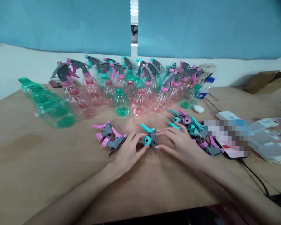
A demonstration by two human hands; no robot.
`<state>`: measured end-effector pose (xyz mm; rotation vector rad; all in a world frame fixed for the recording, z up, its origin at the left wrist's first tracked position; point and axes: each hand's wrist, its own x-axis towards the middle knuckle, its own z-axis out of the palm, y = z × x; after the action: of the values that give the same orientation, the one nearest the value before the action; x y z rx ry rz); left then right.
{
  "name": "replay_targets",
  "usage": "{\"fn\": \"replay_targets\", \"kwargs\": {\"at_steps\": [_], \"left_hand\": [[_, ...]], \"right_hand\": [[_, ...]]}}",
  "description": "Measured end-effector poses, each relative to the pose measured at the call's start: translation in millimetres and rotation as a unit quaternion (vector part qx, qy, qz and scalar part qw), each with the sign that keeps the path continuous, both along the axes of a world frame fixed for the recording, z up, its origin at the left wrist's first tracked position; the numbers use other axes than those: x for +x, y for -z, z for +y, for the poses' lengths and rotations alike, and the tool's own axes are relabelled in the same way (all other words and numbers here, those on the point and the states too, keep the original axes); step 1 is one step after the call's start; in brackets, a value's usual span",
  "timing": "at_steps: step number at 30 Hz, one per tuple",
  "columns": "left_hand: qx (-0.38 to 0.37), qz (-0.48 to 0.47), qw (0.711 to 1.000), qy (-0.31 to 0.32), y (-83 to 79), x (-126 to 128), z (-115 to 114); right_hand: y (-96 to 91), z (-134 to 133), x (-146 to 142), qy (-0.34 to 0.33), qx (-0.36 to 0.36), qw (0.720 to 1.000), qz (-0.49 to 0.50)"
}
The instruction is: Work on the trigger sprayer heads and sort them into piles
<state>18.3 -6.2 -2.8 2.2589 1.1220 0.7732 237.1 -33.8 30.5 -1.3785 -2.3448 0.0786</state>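
A grey and turquoise trigger spray head (152, 140) is held between my two hands just over the table, its round turquoise collar facing me. My left hand (130, 149) has its fingertips and thumb closed at the collar side. From the other side, the fingertips and thumb of my right hand (178, 142) pinch the grey body. Left of my left hand lie two grey and pink spray heads (114, 143). Beside and partly behind my right hand is a pile of turquoise and pink spray heads (198, 131).
Clear pink and green bottles stand at the back, several with spray heads on, among them an open green bottle (121, 103). Nested green bottles (53, 109) lie at the left. On the right are a Pepsi bottle (204, 89), a cardboard box (262, 82), white plastic cases (271, 140) and a black cable (255, 175).
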Motion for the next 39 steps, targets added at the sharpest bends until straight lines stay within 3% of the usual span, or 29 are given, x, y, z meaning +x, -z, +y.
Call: {"fn": "replay_targets", "kwargs": {"at_steps": [3, 6, 11, 15, 19, 26, 39], "left_hand": [[0.003, -0.043, 0.999, -0.017, 1.6, 0, 0], [0.008, -0.089, 0.996, -0.030, 2.5, 1, 1], [0.004, -0.111, 0.992, -0.058, 1.7, 1, 0], [0.000, -0.119, 0.991, -0.066, -0.6, 1, -1], [0.006, -0.101, 0.993, -0.060, -3.5, 2, -1], [0.043, -0.070, 0.996, -0.018, -4.2, 0, -3], [0.053, 0.001, 0.998, 0.013, 3.3, 0, -2]], "right_hand": [[-2.0, 6, -18, -0.034, -0.069, 0.994, 0.075], [9.2, 17, -27, -0.062, -0.102, 0.981, 0.154], [33.2, 28, -32, -0.072, -0.063, 0.979, 0.179], [41.2, 26, -34, -0.072, -0.049, 0.982, 0.167], [40.7, 21, -34, -0.043, -0.058, 0.977, 0.203], [41.6, 12, -38, 0.050, -0.074, 0.939, 0.331], [47.9, 9, -39, 0.089, 0.000, 0.966, 0.241]]}}
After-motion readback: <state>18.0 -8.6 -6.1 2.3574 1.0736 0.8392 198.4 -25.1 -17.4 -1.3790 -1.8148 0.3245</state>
